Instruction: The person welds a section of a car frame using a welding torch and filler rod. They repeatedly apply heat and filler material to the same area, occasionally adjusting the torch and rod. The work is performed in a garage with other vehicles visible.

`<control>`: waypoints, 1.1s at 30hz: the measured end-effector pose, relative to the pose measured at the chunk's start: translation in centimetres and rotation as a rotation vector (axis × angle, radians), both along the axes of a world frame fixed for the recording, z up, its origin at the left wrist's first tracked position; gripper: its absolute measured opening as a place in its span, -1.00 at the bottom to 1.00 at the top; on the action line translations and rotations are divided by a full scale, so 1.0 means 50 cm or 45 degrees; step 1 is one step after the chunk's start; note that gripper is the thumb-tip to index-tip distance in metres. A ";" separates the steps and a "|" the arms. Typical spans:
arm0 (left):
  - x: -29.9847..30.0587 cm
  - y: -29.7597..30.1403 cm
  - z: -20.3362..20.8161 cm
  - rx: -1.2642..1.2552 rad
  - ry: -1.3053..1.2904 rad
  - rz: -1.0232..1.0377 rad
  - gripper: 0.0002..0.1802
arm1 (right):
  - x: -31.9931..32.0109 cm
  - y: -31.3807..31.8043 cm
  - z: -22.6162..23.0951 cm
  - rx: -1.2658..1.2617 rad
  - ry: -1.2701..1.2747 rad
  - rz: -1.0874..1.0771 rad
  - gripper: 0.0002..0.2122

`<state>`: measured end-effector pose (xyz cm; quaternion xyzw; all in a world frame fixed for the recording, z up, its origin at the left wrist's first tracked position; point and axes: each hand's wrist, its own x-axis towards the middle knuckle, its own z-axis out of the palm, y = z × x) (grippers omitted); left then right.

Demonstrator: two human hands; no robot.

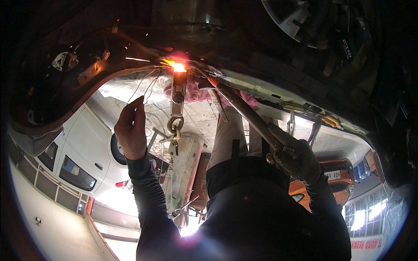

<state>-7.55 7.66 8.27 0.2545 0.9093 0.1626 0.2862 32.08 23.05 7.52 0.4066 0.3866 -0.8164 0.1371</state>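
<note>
My bare left hand (132, 128) pinches a thin bent filler wire (152, 85), which reaches up to the edge of a dark car body panel (109, 80). In my gloved right hand (296, 158) is a gas torch (248, 114), its tip angled up and left to the same edge. A bright orange flame (177, 66) burns there, and sparks fly leftward. Right below the glow, a metal pulling clamp (178, 93) grips the edge. A ring and chain hook (176, 126) hang from it. Glare hides the torch tip and the wire's end.
What looks like a hammer (217, 105) lies beside the clamp, near a pink cloth (191, 94). Hand tools (329, 119) rest along the panel edge at right. A white car (82, 148) stands left, an orange car (344, 180) right.
</note>
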 end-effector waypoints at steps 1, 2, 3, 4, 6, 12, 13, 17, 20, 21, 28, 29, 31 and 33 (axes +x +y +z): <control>0.000 0.001 0.000 -0.006 0.003 0.008 -0.75 | 0.001 -0.006 -0.003 0.006 0.014 -0.024 -0.41; 0.000 0.000 0.000 -0.014 -0.009 0.018 -0.75 | 0.000 -0.005 -0.003 0.004 0.012 -0.017 -0.41; -0.001 0.000 0.001 -0.022 -0.020 0.028 -0.75 | -0.001 -0.004 -0.003 0.001 0.009 -0.011 -0.41; -0.001 0.000 0.002 -0.031 -0.032 0.038 -0.75 | -0.006 0.007 0.002 -0.009 -0.011 0.030 -0.40; 0.001 -0.001 0.003 -0.034 -0.007 0.028 -0.75 | -0.011 0.015 0.005 -0.024 -0.036 0.083 -0.39; 0.001 -0.005 0.005 0.012 -0.013 0.033 -0.74 | -0.015 0.020 0.011 -0.062 -0.069 0.089 -0.40; 0.002 -0.006 0.005 0.044 -0.015 0.046 -0.74 | -0.015 0.020 0.011 -0.047 -0.074 0.102 -0.40; -0.004 -0.018 0.008 0.018 -0.114 0.157 -0.73 | -0.012 0.016 0.011 -0.035 -0.056 0.086 -0.41; -0.003 -0.021 0.001 0.091 -0.103 0.150 -0.74 | 0.003 -0.005 0.000 -0.057 -0.048 0.005 -0.43; -0.001 -0.014 0.003 0.084 -0.087 0.137 -0.74 | 0.009 -0.013 -0.002 -0.061 -0.050 -0.045 -0.44; 0.002 -0.015 0.000 0.021 -0.053 0.092 -0.75 | 0.021 0.021 0.014 -0.227 -0.117 -0.066 -0.43; 0.001 -0.014 -0.001 0.017 -0.041 0.070 -0.75 | 0.021 0.024 0.013 -0.290 -0.146 -0.053 -0.42; 0.000 -0.012 -0.002 0.009 -0.017 0.028 -0.75 | 0.017 0.017 0.009 -0.311 -0.103 -0.128 -0.42; 0.000 -0.007 -0.003 0.009 -0.002 -0.013 -0.75 | 0.012 0.009 0.007 -0.312 -0.080 -0.170 -0.42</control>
